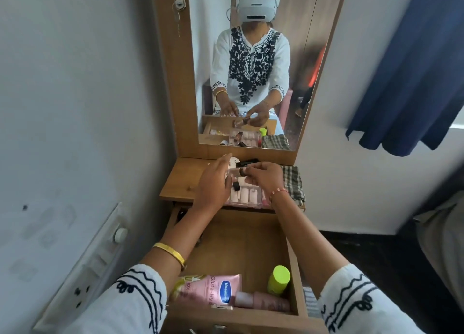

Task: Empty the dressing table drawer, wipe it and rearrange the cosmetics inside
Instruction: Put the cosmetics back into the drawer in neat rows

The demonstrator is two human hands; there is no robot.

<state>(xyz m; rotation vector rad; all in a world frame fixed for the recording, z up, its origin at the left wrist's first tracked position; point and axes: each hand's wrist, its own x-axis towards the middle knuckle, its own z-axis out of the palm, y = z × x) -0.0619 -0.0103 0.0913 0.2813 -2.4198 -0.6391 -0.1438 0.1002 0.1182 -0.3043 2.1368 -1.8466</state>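
Observation:
The wooden drawer (pixel 292 271) stands pulled out below the dressing table top (pixel 183 180). At its near end lie a pink Vaseline tube (pixel 216 289), a pink bottle (pixel 261 301) and a container with a lime-green cap (pixel 278 279). On the table top sits a clear pink box of small cosmetic items (pixel 247 195). My right hand (pixel 263 176) pinches a small dark-capped tube (pixel 241 171) above that box. My left hand (pixel 213 180) hovers beside it with straight fingers, holding nothing. A black item (pixel 247 162) and a white round item (pixel 232 160) lie behind my hands.
A checked cloth (pixel 292 183) lies folded at the right end of the table top. The mirror (pixel 251 64) rises behind, reflecting a person. A wall switch panel (pixel 98 258) is on the left. A blue curtain (pixel 411 69) hangs on the right.

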